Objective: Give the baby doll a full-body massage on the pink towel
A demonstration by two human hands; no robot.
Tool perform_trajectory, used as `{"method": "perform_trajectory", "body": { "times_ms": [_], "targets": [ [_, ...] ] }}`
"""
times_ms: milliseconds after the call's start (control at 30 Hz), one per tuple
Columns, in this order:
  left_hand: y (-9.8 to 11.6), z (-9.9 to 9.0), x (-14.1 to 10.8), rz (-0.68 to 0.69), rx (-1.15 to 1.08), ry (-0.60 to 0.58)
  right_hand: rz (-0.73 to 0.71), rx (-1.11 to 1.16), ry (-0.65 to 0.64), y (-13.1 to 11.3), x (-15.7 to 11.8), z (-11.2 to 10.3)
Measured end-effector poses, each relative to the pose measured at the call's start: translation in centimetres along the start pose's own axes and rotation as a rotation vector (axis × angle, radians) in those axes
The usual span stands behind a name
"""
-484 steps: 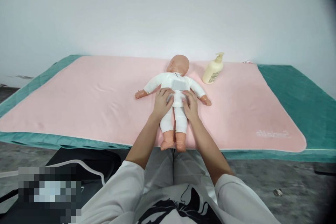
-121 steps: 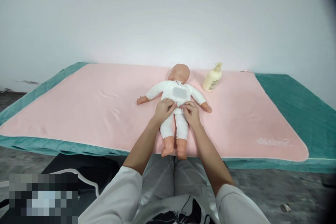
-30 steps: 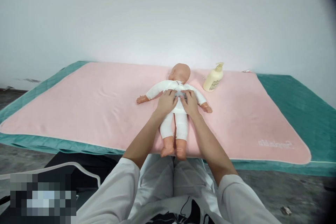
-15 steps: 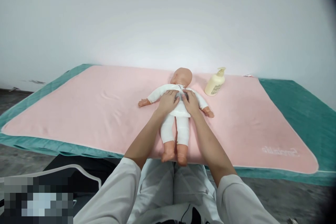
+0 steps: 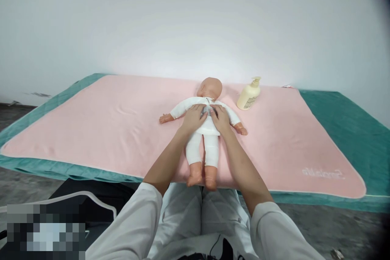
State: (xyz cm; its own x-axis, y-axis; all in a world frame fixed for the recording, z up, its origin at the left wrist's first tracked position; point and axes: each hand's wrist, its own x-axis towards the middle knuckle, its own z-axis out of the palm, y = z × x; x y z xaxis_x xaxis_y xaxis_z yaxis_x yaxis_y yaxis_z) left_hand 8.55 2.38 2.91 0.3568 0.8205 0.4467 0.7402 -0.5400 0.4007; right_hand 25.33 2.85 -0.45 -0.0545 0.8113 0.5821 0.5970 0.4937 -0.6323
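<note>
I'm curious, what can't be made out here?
All in the head view:
Grey patch on the white-clothed doll: partly covered by the left hand and right hand.
Print on the cream plastic pump bottle: too small.
Lower-left item: pixelated.
Small floor object, lower right: cut by the bottom edge.

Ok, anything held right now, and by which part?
No grip shows: left hand and right hand rest on the doll's back, fingers spread over its upper middle.

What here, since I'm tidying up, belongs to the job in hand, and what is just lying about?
Seemingly in use:
left hand and right hand, on the doll
pink mat, under the doll

Apparently lying about:
pump bottle, untouched on the mat
small scrap on the floor
</note>
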Motion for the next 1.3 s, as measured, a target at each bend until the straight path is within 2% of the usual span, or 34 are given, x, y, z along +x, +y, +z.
{"method": "perform_trajectory", "body": {
  "times_ms": [133, 367, 667, 867, 1067, 1200, 1300],
  "targets": [
    [0.1, 0.0, -0.1, 0.014, -0.016, 0.0, -0.015, 0.001, -0.001, 0.0, 0.0, -0.2],
    [0.6, -0.2, 0.9, -0.098, 0.029, -0.084, -0.012, -0.011, -0.044, 0.7, 0.5, -0.2],
    [1.9, -1.6, 1.1, -0.146, 0.061, -0.203, 0.048, -0.132, -0.121, 0.2, 0.6, -0.1],
    [1.6, -1.2, 1.0, -0.148, 0.056, -0.194, 0.07, -0.165, -0.134, -0.1, 0.5, 0.0],
    [0.6, -0.3, 0.3, -0.142, -0.147, -0.088, 0.083, -0.146, -0.129, -0.3, 0.3, -0.1],
    [-0.5, 0.0, -0.7, -0.126, -0.408, 0.198, 0.106, -0.133, -0.108, -0.4, 0.3, 0.0],
    [-1.3, -0.2, -1.6, -0.318, -0.513, 0.391, 0.111, -0.086, -0.083, -0.4, 0.3, 0.1]
  ]
}}
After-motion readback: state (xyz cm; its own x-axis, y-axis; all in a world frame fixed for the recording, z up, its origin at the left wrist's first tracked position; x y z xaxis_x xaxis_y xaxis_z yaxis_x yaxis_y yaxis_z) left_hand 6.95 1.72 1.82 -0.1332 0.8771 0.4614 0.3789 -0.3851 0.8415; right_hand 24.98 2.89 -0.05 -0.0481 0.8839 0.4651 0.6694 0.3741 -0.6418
